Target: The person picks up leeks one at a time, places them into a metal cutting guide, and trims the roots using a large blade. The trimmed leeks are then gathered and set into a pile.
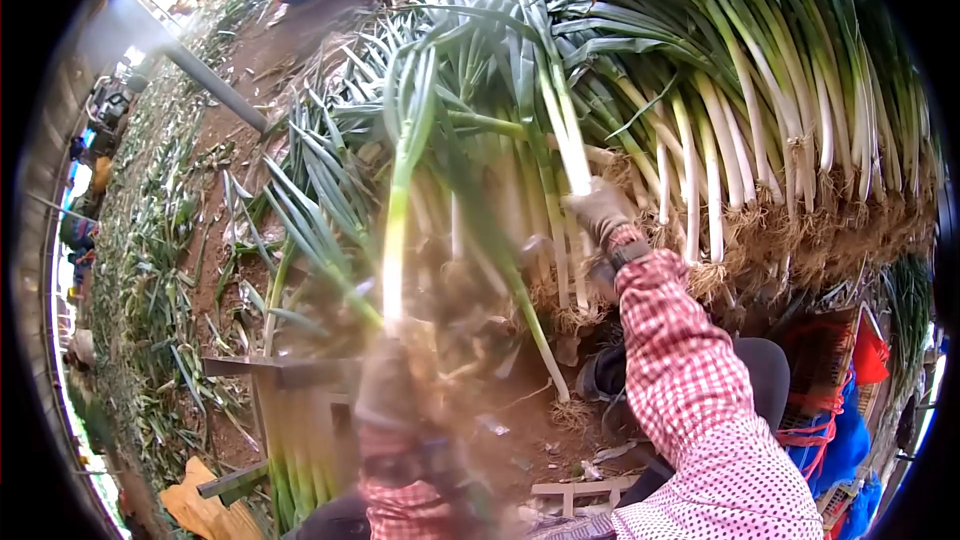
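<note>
My right hand [603, 212], in a pale glove, is closed around the white lower shaft of a long green onion [562, 125], whose leaves point up and away. On the left, my left hand [392, 375] is smeared by motion. Another green onion [398, 230] rises from it, white end down in the grip. Between the hands a loose green onion [540, 330] slants with its roots down near the soil, its upper part blurred. Just beyond both hands stands a dense heap of green onions [710, 160], roots toward me.
A metal-edged stand [270, 368] is at lower left, with trimmed green onion stalks [300, 475] in it. Leaf scraps [160, 270] litter the ground at left. A metal pole [215, 80] slants at upper left. A crate [825, 360] and blue bags [845, 440] lie at right.
</note>
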Demonstrator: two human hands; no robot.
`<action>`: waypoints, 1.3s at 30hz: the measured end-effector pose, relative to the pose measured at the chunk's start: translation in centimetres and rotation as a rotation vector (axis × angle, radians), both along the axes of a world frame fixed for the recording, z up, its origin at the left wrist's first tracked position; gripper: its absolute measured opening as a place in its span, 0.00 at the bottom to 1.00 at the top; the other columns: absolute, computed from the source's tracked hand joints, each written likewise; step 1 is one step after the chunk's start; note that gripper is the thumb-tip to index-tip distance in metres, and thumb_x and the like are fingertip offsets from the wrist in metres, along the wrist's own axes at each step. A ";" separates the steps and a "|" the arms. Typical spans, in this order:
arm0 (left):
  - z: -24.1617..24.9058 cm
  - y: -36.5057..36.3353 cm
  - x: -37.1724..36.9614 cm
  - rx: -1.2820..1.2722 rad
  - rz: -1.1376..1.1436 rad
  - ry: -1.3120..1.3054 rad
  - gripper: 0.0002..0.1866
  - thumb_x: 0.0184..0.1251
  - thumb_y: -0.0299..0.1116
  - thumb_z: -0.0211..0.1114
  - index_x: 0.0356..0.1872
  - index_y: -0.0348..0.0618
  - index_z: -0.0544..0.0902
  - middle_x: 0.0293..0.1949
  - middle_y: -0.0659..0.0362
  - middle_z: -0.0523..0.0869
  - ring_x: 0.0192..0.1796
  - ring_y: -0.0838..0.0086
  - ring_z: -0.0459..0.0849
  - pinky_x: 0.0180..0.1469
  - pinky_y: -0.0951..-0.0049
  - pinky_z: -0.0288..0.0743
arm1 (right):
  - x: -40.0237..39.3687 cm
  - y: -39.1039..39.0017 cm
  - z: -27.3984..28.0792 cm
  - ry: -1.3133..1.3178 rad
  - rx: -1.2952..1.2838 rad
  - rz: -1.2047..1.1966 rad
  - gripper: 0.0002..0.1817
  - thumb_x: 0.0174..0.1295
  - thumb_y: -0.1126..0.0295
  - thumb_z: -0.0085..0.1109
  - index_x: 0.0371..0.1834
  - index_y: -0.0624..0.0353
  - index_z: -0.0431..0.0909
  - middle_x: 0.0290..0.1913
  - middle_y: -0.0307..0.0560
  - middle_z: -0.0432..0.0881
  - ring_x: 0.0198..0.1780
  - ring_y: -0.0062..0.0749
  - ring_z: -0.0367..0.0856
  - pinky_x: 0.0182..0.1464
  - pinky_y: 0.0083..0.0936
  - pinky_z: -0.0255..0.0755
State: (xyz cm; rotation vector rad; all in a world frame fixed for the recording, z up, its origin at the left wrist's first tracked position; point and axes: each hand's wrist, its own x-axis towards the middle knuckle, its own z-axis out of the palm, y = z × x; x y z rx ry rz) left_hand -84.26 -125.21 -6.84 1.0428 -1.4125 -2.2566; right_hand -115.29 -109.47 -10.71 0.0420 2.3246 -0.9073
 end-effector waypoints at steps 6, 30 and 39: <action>-2.1 2.2 0.7 0.089 0.084 -0.205 0.15 0.75 0.44 0.58 0.45 0.41 0.76 0.27 0.62 0.79 0.22 0.80 0.75 0.18 0.78 0.70 | 16.4 -2.9 -5.3 0.406 -0.601 0.375 0.27 0.60 0.61 0.67 0.51 0.73 0.68 0.43 0.64 0.80 0.45 0.49 0.81 0.50 0.39 0.75; -3.2 8.6 9.5 0.501 0.071 -0.099 0.11 0.61 0.24 0.63 0.44 0.36 0.76 0.36 0.54 0.83 0.34 0.66 0.84 0.42 0.60 0.87 | 24.5 -1.9 -9.3 0.262 -0.256 0.726 0.20 0.62 0.63 0.60 0.56 0.60 0.77 0.54 0.59 0.81 0.57 0.50 0.79 0.61 0.35 0.72; -5.5 2.9 11.9 0.398 0.030 0.167 0.12 0.70 0.31 0.62 0.50 0.40 0.75 0.36 0.60 0.82 0.35 0.76 0.85 0.40 0.71 0.87 | 34.4 6.1 -19.0 -0.039 -0.582 0.855 0.22 0.69 0.61 0.51 0.63 0.55 0.71 0.62 0.50 0.75 0.62 0.35 0.73 0.62 0.28 0.69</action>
